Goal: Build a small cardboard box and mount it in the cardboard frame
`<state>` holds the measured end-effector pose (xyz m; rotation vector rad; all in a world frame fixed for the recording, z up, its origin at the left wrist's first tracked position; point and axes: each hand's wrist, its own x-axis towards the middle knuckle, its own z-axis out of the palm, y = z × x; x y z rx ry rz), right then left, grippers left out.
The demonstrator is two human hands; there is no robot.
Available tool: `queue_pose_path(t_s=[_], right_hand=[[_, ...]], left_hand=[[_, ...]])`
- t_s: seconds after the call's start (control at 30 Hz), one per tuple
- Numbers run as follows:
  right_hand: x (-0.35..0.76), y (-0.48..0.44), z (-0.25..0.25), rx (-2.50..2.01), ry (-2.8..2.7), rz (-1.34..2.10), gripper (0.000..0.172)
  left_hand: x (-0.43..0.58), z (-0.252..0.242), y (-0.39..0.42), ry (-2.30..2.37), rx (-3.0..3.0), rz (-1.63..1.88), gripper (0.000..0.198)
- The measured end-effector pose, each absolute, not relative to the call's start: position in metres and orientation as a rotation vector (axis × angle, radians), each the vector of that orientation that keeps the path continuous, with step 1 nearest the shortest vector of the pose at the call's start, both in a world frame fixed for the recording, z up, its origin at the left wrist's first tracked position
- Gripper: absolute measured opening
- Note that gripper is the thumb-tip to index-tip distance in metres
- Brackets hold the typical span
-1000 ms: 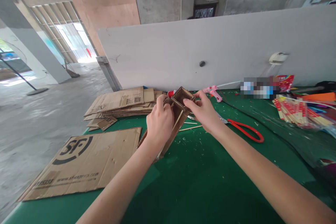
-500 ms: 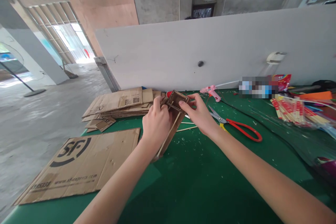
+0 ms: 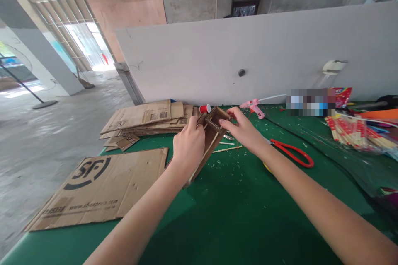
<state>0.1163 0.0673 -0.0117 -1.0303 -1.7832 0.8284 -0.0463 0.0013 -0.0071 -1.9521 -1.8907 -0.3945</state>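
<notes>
Between my hands, above the green tabletop, is a small cardboard structure [image 3: 209,143]: a long tilted piece with a square open compartment at its far end. My left hand [image 3: 189,143] is closed round its left side, with the fingertips partly hidden behind it. My right hand [image 3: 244,130] pinches the right wall of the compartment, thumb on the inner side and fingers outside. Just beyond the structure lies a small red and white cup-like thing [image 3: 205,109]. Thin wooden sticks [image 3: 228,149] lie on the table behind it.
Red-handled scissors [image 3: 294,153] lie partly behind my right forearm. A pink glue gun [image 3: 255,107] with a cable rests farther back. Stacked cardboard [image 3: 146,116] and a printed cardboard sheet [image 3: 102,190] are at left. Bundled sticks [image 3: 348,132] in plastic lie right. A white partition [image 3: 186,62] stands behind.
The view has shifted slightly, and both hands with the cardboard structure appear a little farther right. My right forearm now covers the scissor blades. The grip looks the same.
</notes>
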Motion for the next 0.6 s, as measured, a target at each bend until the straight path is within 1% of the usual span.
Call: queue_pose_path(t_s=[0.07, 0.17, 0.2, 0.27, 0.37, 0.5, 0.6], right_hand=[[0.118, 0.067, -0.011, -0.986, -1.873, 0.845, 0.024], [0.117, 0.066, -0.014, -0.938, -1.904, 0.848, 0.038], [0.116, 0.067, -0.015, -0.928, -1.895, 0.854, 0.040], [0.114, 0.069, -0.019, -0.905, -1.872, 0.900, 0.037], [0.111, 0.074, -0.025, -0.911, -1.827, 0.939, 0.031], [0.111, 0.079, -0.030, -1.004, -1.751, 0.859, 0.031], [0.111, 0.081, -0.033, -1.026, -1.733, 0.779, 0.030]], left_hand=[[-0.046, -0.008, 0.002, -1.871, -1.959, -0.398, 0.029], [-0.046, -0.010, 0.003, -1.875, -1.961, -0.397, 0.028], [-0.047, -0.010, 0.003, -1.882, -1.961, -0.390, 0.028], [-0.048, -0.010, 0.004, -1.886, -1.968, -0.380, 0.029], [-0.050, -0.009, 0.004, -1.857, -2.034, -0.354, 0.024], [-0.052, -0.008, 0.001, -1.850, -2.083, -0.279, 0.015], [-0.053, -0.008, -0.001, -1.870, -2.076, -0.187, 0.016]])
